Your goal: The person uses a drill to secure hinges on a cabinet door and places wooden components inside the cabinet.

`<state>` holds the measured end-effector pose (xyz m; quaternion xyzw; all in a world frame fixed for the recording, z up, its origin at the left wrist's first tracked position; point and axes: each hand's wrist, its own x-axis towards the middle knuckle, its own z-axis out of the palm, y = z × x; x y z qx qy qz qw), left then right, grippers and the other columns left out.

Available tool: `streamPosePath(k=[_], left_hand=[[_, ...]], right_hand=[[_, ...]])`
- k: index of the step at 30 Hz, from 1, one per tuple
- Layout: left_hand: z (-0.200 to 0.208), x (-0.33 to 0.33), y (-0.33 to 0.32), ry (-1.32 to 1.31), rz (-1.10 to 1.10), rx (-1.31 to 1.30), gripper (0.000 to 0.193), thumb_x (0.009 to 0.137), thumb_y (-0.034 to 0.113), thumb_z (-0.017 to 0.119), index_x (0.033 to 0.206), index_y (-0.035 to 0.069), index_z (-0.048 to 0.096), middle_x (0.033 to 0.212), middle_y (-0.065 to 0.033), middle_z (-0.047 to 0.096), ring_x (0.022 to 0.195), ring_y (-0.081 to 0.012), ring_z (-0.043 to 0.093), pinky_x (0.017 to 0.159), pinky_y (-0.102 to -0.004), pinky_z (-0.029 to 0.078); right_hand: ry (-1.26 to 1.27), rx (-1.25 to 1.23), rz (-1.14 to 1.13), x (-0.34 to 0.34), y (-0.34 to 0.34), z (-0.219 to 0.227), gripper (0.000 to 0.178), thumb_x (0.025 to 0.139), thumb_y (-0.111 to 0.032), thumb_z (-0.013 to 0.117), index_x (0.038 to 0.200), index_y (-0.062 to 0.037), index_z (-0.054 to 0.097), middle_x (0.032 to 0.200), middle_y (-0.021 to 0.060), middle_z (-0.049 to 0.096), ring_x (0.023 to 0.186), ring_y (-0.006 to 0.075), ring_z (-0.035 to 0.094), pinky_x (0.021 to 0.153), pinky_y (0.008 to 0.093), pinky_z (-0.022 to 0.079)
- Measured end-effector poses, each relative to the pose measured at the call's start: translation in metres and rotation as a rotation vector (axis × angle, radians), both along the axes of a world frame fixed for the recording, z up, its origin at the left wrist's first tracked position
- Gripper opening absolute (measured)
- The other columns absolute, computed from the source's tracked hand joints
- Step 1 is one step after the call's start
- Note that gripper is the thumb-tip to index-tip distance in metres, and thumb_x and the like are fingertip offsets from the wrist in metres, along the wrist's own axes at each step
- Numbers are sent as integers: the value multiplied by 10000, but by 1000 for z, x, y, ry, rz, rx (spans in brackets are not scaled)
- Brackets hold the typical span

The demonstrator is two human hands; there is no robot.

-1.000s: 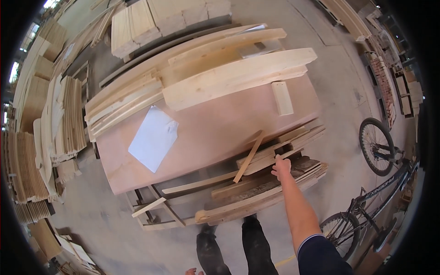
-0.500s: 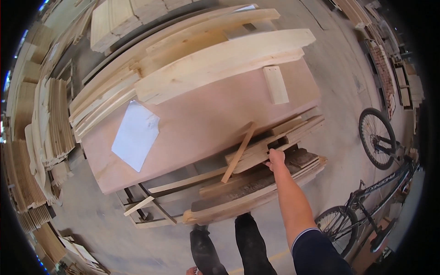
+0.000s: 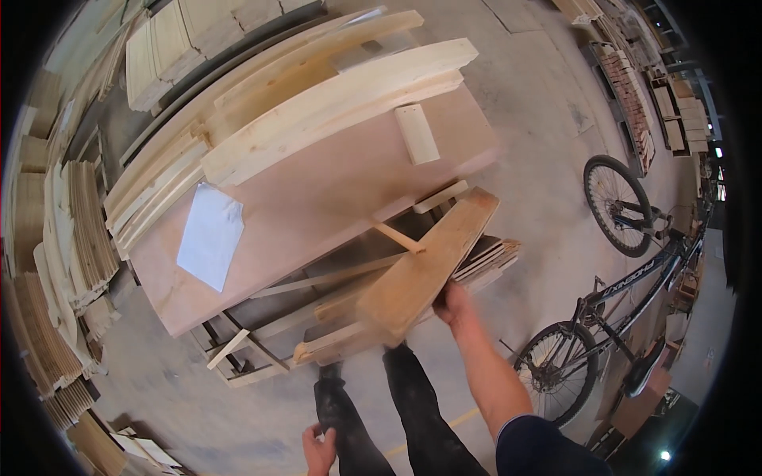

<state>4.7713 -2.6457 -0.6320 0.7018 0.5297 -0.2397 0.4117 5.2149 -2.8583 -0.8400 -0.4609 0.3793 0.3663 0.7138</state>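
My right hand (image 3: 452,305) grips the lower edge of a wide brown wooden board (image 3: 435,266). The board is lifted and tilted over the lower stack of timber (image 3: 496,262), its near end blurred. Some of my right fingers are hidden beneath it. Low in the picture, beside my leg, my left hand (image 3: 319,451) hangs with its fingers loosely bent and apart; nothing shows in it. A narrow wooden strip (image 3: 399,238) slants from the table edge to the board, its lower end meeting the board in the picture.
A pinkish panel (image 3: 317,206) tops the workbench, bearing a white sheet (image 3: 210,238), a short pale block (image 3: 417,135) and long curved planks (image 3: 341,103). A bicycle (image 3: 619,293) stands at the right. Stacked boards (image 3: 87,230) line the left side.
My right hand has pulled the wide board up off the lower timber, toward me and turned it. My left hand has risen further into view. The whole view has shifted.
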Motion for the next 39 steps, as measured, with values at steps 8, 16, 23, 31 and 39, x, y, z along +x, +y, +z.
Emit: streamPosePath(k=[8, 16, 23, 31, 39], left_hand=[[125, 222, 43, -421, 565, -748, 764, 898, 296, 791, 1494, -27, 439, 1429, -168, 558, 1312, -274, 549, 1088, -408, 468], [298, 217, -7, -625, -242, -285, 893, 771, 226, 891, 1515, 7, 448, 1467, -219, 483, 1331, -347, 517, 1134, -403, 418], [369, 150, -52, -538, -576, 623, 619, 776, 214, 734, 1374, 122, 606, 1425, -260, 470, 1256, -412, 509, 950, -512, 426], [416, -33, -46, -623, -215, 816, 527, 858, 158, 663, 1376, 79, 603, 1394, -255, 501, 1179, -439, 537, 924, -517, 461], [450, -278, -26, -642, -69, 1026, 564, 851, 179, 607, 1408, 93, 582, 1490, -258, 439, 1251, -413, 511, 985, -522, 442]], right_hand=[[-62, 175, -5, -75, 8, 220, 404, 1062, -145, 527, 1454, -50, 496, 1351, 98, 645, 1217, 240, 627, 1017, 365, 526], [-666, -54, 679, -65, -18, 348, 611, 1023, -421, 587, 1498, -58, 463, 1554, 136, 484, 1426, 313, 465, 1141, 450, 425], [-167, 672, 113, -84, 75, 406, 844, 862, -792, 574, 1486, -228, 498, 1409, 116, 561, 1201, 408, 587, 992, 578, 501], [-360, 627, 582, -216, 116, 460, 723, 934, -738, 542, 1478, -262, 515, 1400, 19, 593, 1249, 277, 563, 1008, 550, 500], [-574, 817, 995, -416, 227, 558, 904, 906, -839, 451, 1584, -247, 360, 1525, 14, 477, 1364, 276, 470, 1091, 530, 424]])
